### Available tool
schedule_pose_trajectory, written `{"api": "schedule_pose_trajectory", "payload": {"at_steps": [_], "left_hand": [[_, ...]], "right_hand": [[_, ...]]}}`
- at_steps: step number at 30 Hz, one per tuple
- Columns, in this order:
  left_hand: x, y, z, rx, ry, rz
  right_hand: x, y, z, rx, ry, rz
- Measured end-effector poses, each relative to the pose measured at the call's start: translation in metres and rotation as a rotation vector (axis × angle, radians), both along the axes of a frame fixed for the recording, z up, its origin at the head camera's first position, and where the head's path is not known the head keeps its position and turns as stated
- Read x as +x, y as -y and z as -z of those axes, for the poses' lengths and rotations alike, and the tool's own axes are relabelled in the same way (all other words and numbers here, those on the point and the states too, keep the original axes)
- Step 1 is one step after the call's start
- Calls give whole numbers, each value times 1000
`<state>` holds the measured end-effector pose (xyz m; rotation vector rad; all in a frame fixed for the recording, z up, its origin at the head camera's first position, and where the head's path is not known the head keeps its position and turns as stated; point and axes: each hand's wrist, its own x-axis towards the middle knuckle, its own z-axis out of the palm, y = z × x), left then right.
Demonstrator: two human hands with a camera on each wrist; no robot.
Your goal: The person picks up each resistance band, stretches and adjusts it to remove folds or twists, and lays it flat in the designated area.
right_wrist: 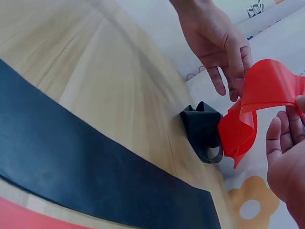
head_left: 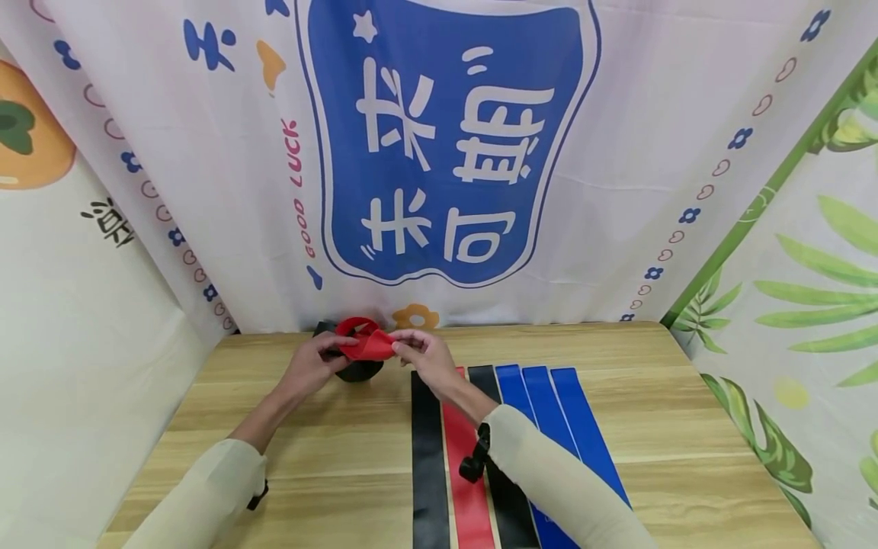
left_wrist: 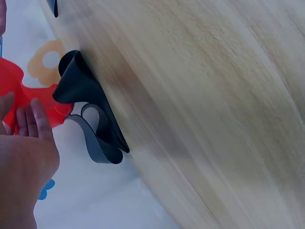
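Note:
A loosely looped red elastic band (head_left: pixel 373 348) is held up between both hands at the back left of the table. My left hand (head_left: pixel 310 367) holds its left side, the index finger on top and the thumb lower down. At the band's right end, my right hand (head_left: pixel 427 360) pinches it between thumb and fingers. Just below and behind lies a crumpled black band (right_wrist: pixel 201 131), folded into loops on the wood. In the left wrist view, this black band (left_wrist: pixel 86 88) sits close beside the red one, and whether they touch is unclear.
Flat strips lie side by side under my right forearm: a black strip (head_left: pixel 429 457), a red strip (head_left: pixel 469 465), another black strip (head_left: pixel 511 488) and several blue strips (head_left: pixel 590 427). A printed curtain (head_left: pixel 617 229) hangs along the back edge of the wooden table (head_left: pixel 329 473).

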<state>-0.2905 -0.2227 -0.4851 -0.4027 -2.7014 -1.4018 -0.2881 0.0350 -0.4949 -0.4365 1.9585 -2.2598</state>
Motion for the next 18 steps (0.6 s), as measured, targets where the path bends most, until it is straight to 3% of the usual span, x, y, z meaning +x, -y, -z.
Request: {"api": "schedule_pose_trajectory", "payload": {"at_steps": [7,12,18], "left_hand": [[1,-6,-1,-1,-127,-52],[4,-10,-6,8,-163,-76],[7,-14,-11,62,-219,-90]], "right_hand": [[-4,-2,-10,-126,23,44],[-7,-3,-19,-211,65,60],[-11,-2,-26,-240,73,94]]}}
